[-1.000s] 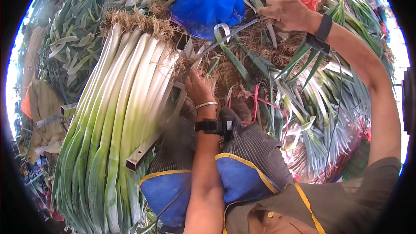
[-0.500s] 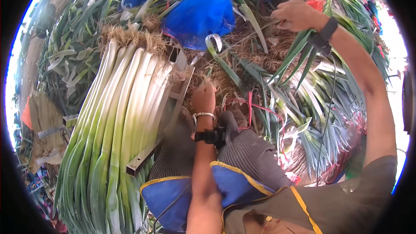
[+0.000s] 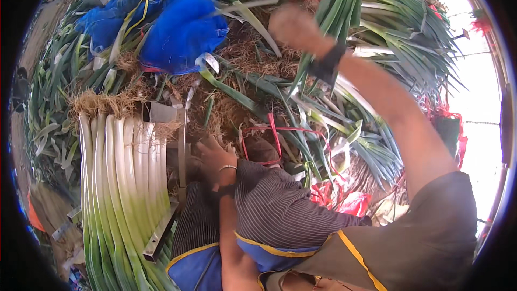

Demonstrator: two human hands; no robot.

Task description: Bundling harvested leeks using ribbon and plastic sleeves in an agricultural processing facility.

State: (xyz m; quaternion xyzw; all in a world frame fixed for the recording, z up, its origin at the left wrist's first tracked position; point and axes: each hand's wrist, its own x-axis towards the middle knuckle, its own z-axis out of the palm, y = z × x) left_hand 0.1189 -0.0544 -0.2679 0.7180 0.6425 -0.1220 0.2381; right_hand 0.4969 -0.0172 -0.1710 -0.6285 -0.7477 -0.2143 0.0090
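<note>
My left hand (image 3: 214, 159) is by my knees, just right of a metal frame (image 3: 182, 151). Its fingers look apart, and I see nothing in them. Out ahead and to the right, my right hand (image 3: 297, 29) is smeared by motion. A pale stalk (image 3: 253, 4) reaches left from beside it, and long green leek leaves (image 3: 340, 8) fan up near its wrist. Whether the fingers hold these I cannot tell. To the left, a row of leeks (image 3: 124, 167) lies side by side against the frame, roots away from me and green leaves toward me.
Blue netting (image 3: 186, 32) lies on heaped leeks ahead, with a yellow strap (image 3: 145, 5) beside it. Red twine (image 3: 274, 134) loops just beyond my knees. More leeks (image 3: 398, 37) are piled at the right. A red plastic bag (image 3: 353, 203) sits by my right leg.
My view has shifted, so the leek row sits farther left. My left hand has moved toward the metal frame and its fingers have spread. Leaves now rise above my right wrist.
</note>
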